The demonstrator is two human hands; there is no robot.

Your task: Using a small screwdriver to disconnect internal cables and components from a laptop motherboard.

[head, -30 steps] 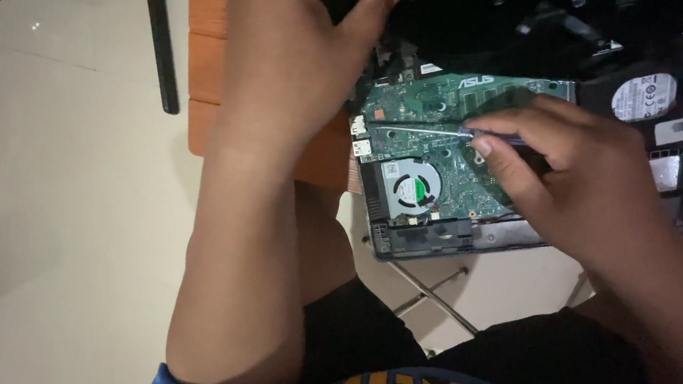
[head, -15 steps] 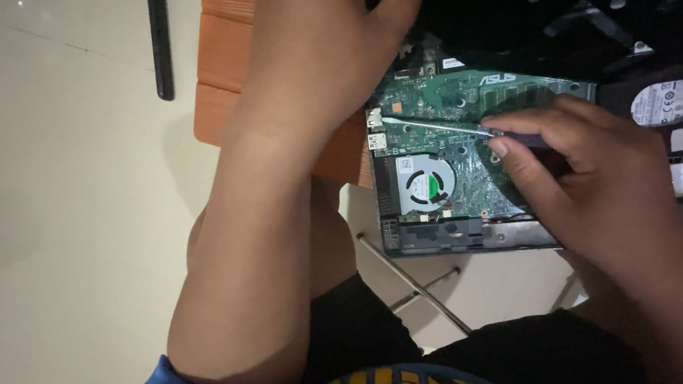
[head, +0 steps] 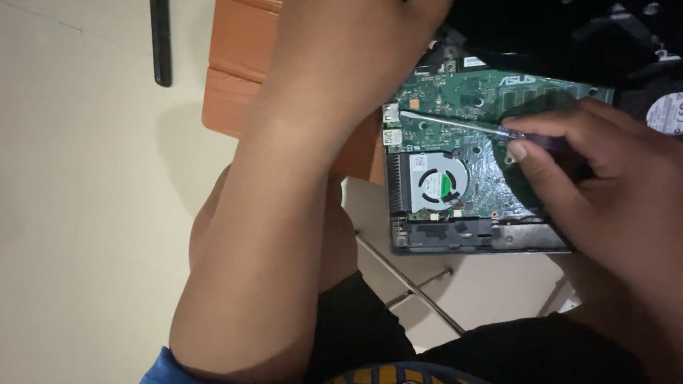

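Observation:
An opened laptop [head: 454, 232] lies with its base cover off, showing a green circuit board [head: 483, 105] and a square cooling fan [head: 440, 182]. My right hand [head: 609, 184] grips a thin screwdriver [head: 448, 123]. Its metal shaft lies across the board and its tip is near the board's left edge, just above the fan. My left hand [head: 357, 35] reaches over the laptop's left side to its dark far edge, where the fingers curl onto the case and are partly cut off by the frame.
The laptop overhangs a small orange table [head: 243, 41] with thin metal legs [head: 408, 282]. A disc-shaped silver part [head: 676, 111] and labelled black parts sit at the right of the case. A black stand leg [head: 158, 16] crosses the pale floor at upper left.
The screwdriver shaft has shifted slightly lower and further left across the board. My head has moved a little, so the laptop sits lower in view. My left hand stays put.

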